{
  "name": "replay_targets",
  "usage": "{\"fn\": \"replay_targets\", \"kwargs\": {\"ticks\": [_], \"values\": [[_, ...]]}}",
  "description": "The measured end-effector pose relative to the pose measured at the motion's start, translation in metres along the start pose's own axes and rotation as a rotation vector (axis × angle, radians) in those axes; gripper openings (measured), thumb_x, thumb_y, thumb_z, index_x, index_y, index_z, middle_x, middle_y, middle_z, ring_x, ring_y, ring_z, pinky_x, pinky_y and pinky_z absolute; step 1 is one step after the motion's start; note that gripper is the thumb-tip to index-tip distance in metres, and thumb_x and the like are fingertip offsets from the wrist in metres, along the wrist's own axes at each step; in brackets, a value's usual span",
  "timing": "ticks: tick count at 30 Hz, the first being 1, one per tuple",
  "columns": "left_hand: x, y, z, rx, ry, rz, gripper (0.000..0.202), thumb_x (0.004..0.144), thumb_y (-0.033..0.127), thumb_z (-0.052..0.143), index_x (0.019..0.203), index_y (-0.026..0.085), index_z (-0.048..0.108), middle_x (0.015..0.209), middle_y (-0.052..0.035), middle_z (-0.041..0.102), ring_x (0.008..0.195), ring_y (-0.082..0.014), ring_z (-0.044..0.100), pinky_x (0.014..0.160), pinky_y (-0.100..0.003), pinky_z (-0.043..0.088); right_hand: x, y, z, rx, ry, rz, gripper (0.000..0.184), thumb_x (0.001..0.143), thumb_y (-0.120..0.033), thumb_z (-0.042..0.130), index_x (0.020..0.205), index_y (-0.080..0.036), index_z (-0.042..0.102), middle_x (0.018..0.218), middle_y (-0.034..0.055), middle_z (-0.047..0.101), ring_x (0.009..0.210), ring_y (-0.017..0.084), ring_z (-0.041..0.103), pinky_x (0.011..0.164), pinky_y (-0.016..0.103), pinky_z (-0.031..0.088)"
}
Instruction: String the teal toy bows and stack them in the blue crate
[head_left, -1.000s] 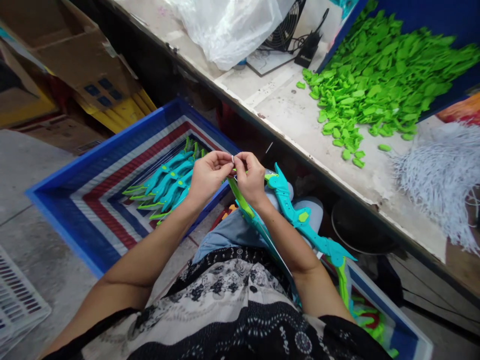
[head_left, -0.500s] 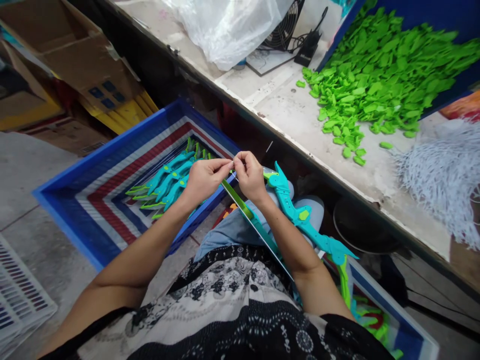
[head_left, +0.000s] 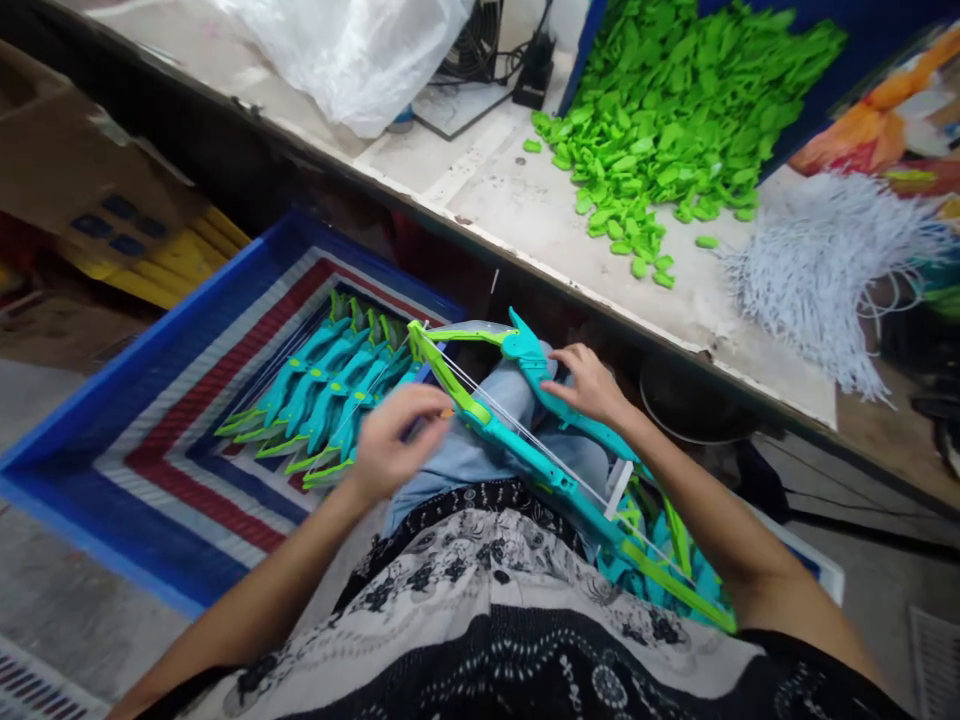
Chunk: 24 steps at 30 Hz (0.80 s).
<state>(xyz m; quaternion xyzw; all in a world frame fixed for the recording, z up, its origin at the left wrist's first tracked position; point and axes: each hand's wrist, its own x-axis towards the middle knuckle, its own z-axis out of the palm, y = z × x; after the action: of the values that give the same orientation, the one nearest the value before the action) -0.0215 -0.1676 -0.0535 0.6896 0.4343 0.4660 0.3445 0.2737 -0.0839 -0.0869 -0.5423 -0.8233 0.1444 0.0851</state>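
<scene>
A toy bow (head_left: 525, 345) in turquoise and lime green lies over my lap, with a second turquoise and lime limb (head_left: 480, 410) running beside it down to the right. A white string (head_left: 510, 425) stretches along it from the lime tip. My left hand (head_left: 397, 440), blurred, is off to the left of the tip, its fingers bent and apart. A small orange spot shows at its fingertips; I cannot make out what it is. My right hand (head_left: 589, 385) is open at the turquoise limb's upper edge, fingers spread; whether they touch is unclear.
A blue crate (head_left: 82, 420) on my left holds several similar bows (head_left: 322, 375). More turquoise parts sit in a crate at lower right. On the bench (head_left: 480, 180) are a heap of green pieces (head_left: 660, 130), white strings (head_left: 832, 270) and a plastic bag (head_left: 360, 60).
My hands were pinched together at the bow's tip, with string between them. They have parted, left hand down-left and right hand to the right. The bow has shifted, and my view has turned right.
</scene>
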Motion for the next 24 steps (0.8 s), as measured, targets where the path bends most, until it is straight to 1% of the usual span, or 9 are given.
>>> {"fn": "replay_targets", "kwargs": {"ticks": [3,5,8,10,12,17,21,23,24], "values": [[-0.022,-0.011,0.055,0.26,-0.481,0.222,0.041,0.079,0.018,0.059,0.12,0.022,0.058,0.126,-0.0133,0.059,0.121,-0.0282,0.052,0.101,-0.049,0.044,-0.034,0.008,0.012,-0.313,-0.168,0.052,0.071,0.073,-0.049,0.069,0.131,-0.016,0.046,0.121,0.0173,0.051,0.106,0.032,0.048,0.081,0.04,0.039],[-0.024,-0.021,0.094,0.449,-0.57,0.267,0.048,0.08,0.015,0.056,0.128,0.021,0.053,0.133,-0.0168,0.052,0.127,-0.0311,0.046,0.103,-0.054,0.039,-0.044,-0.002,0.024,-0.426,-0.17,0.085,0.067,0.077,-0.041,0.065,0.135,-0.016,0.042,0.122,0.0178,0.05,0.106,0.033,0.046,0.081,0.041,0.037],[-0.017,-0.035,0.131,0.617,-0.549,0.259,0.035,0.086,0.012,0.046,0.118,0.018,0.059,0.111,-0.0162,0.061,0.108,-0.0285,0.057,0.095,-0.049,0.044,-0.048,-0.015,0.037,-0.462,-0.141,0.126,0.059,0.081,-0.026,0.056,0.137,-0.016,0.039,0.115,0.0175,0.054,0.105,0.032,0.046,0.081,0.041,0.036],[-0.019,-0.042,0.136,0.637,-0.545,0.283,0.028,0.089,0.015,0.041,0.104,0.018,0.064,0.094,-0.0135,0.062,0.091,-0.0256,0.059,0.084,-0.044,0.047,-0.044,-0.013,0.036,-0.416,-0.143,0.155,0.061,0.08,-0.019,0.054,0.139,-0.014,0.038,0.112,0.0177,0.055,0.105,0.032,0.046,0.081,0.04,0.038],[-0.028,-0.045,0.127,0.641,-0.523,0.353,0.027,0.09,0.017,0.04,0.095,0.019,0.066,0.089,-0.0123,0.062,0.083,-0.0239,0.058,0.077,-0.04,0.047,-0.037,0.0,0.027,-0.287,-0.176,0.18,0.063,0.078,-0.016,0.053,0.139,-0.012,0.037,0.115,0.0177,0.056,0.106,0.03,0.049,0.081,0.037,0.041],[-0.039,-0.034,0.095,0.713,-0.431,0.401,0.034,0.084,0.025,0.05,0.116,0.022,0.063,0.098,-0.0148,0.061,0.084,-0.0267,0.057,0.072,-0.04,0.044,-0.008,0.046,-0.015,0.404,-0.438,0.235,0.052,0.071,-0.019,0.062,0.122,-0.016,0.05,0.1,0.0057,0.066,0.086,0.018,0.06,0.074,0.028,0.047],[0.005,-0.031,0.1,0.791,-0.511,0.293,0.062,0.075,0.025,0.056,0.136,0.022,0.048,0.12,-0.0176,0.054,0.098,-0.0318,0.053,0.078,-0.043,0.044,0.019,0.057,-0.021,0.888,-0.86,0.194,0.052,0.066,-0.034,0.072,0.112,-0.015,0.056,0.088,0.0015,0.069,0.074,0.014,0.063,0.069,0.025,0.051],[0.034,-0.035,0.109,0.843,-0.545,0.224,0.069,0.072,0.024,0.056,0.14,0.017,0.043,0.127,-0.0193,0.05,0.105,-0.0339,0.05,0.082,-0.044,0.044,0.031,0.062,-0.018,0.865,-0.952,0.27,0.047,0.063,-0.039,0.076,0.101,-0.014,0.062,0.083,0.0023,0.07,0.069,0.013,0.063,0.066,0.025,0.052],[0.047,-0.037,0.113,0.874,-0.559,0.195,0.07,0.072,0.023,0.055,0.139,0.012,0.042,0.127,-0.0207,0.05,0.108,-0.0351,0.049,0.084,-0.045,0.043,0.036,0.065,-0.018,0.811,-0.925,0.332,0.043,0.064,-0.04,0.076,0.095,-0.014,0.064,0.08,0.003,0.07,0.065,0.013,0.063,0.064,0.025,0.052]]}}
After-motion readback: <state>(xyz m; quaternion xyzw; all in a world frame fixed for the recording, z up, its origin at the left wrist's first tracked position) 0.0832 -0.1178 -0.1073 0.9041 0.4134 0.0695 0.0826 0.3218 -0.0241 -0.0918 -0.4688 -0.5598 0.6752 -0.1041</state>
